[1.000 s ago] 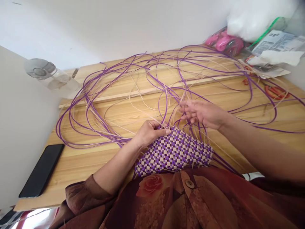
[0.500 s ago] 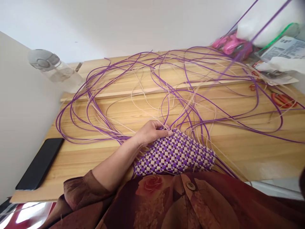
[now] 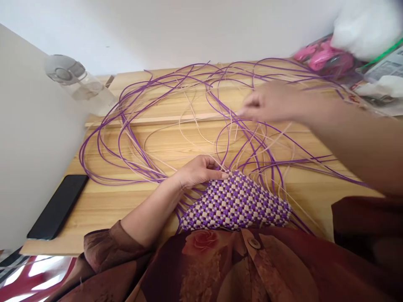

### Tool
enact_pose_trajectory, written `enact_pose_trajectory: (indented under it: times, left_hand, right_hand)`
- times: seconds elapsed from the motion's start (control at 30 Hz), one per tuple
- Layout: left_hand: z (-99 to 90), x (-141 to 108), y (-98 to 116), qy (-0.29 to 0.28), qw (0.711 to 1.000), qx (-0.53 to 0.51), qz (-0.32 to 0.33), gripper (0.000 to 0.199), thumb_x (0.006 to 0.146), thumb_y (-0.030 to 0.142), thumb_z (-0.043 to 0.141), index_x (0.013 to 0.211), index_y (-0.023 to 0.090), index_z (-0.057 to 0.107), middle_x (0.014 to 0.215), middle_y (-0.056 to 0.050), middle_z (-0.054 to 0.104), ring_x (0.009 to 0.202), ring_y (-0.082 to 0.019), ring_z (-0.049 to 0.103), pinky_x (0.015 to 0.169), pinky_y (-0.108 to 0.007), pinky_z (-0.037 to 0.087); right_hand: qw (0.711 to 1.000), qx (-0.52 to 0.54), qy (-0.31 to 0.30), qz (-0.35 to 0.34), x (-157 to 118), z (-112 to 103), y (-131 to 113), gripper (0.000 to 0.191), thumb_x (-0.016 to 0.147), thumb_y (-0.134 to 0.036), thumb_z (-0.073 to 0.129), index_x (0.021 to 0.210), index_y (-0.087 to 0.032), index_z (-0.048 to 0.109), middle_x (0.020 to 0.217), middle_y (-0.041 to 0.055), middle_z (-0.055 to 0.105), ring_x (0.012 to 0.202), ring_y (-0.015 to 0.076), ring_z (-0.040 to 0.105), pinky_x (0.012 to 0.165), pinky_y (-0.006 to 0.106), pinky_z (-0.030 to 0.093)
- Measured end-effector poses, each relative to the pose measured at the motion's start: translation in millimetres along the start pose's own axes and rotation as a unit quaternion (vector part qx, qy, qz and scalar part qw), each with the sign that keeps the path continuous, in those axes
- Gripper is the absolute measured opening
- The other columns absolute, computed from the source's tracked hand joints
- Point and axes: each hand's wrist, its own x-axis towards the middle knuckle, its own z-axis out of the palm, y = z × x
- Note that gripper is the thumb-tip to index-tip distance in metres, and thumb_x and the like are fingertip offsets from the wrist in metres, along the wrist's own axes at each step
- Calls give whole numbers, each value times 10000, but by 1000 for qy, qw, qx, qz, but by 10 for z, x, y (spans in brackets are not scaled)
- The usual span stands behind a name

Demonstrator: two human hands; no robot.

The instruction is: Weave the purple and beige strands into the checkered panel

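A purple and beige woven piece (image 3: 239, 201) rests against the front of my shirt at the table's near edge. My left hand (image 3: 203, 172) grips its top edge, thumb on the weave and fingers behind. Long purple and beige strands (image 3: 138, 149) run out from the weave and loop across the wooden table. My right hand (image 3: 267, 102) is over the strands at the right of the middle, fingers curled and pointing left. Motion smears it, and whether it pinches a strand cannot be made out.
A black phone (image 3: 58, 207) lies at the left edge of the table (image 3: 103, 218). A clear bottle with a grey lid (image 3: 85, 86) stands at the back left. Pink items in plastic (image 3: 327, 54) and a white bag (image 3: 368, 29) are at the back right.
My right hand has come into view from the right and reached over the strands. The purple strands stretched up to the upper right no longer show. My left hand keeps its grip.
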Motion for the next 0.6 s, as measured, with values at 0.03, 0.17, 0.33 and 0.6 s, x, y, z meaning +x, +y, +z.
enact_pose_trajectory:
  times: [0.03, 0.17, 0.33, 0.6]
  left_hand:
    - [-12, 6, -3, 7, 1000, 18, 6, 272, 659, 318, 779, 823, 119, 693, 755, -23, 674, 662, -106, 578, 651, -233, 427]
    - [-11, 19, -25, 49, 995, 82, 34, 266, 612, 320, 796, 724, 124, 655, 621, 41, 572, 579, -79, 486, 585, -222, 360]
    - [35, 30, -61, 76, 996, 27, 37, 327, 549, 315, 826, 721, 131, 617, 651, 33, 583, 593, -84, 495, 579, -224, 348]
    - [99, 39, -77, 130, 987, 10, 91, 361, 541, 314, 837, 640, 145, 533, 605, 35, 567, 549, -76, 489, 552, -222, 334]
  right_hand:
    - [994, 4, -95, -50, -151, 145, -150, 351, 760, -453, 609, 691, -132, 734, 581, -32, 653, 564, 44, 564, 564, 208, 315]
    - [983, 72, -142, -92, -677, 589, -611, 179, 770, -357, 651, 771, -189, 712, 670, -6, 679, 570, 86, 546, 523, 222, 299]
    - [976, 195, -69, 68, -811, 835, -592, 93, 752, -247, 582, 745, -173, 638, 636, -16, 631, 545, 84, 518, 518, 208, 325]
    - [971, 137, -21, 194, -867, 988, -263, 285, 751, -433, 627, 634, -178, 577, 570, 8, 592, 520, 131, 512, 516, 249, 339]
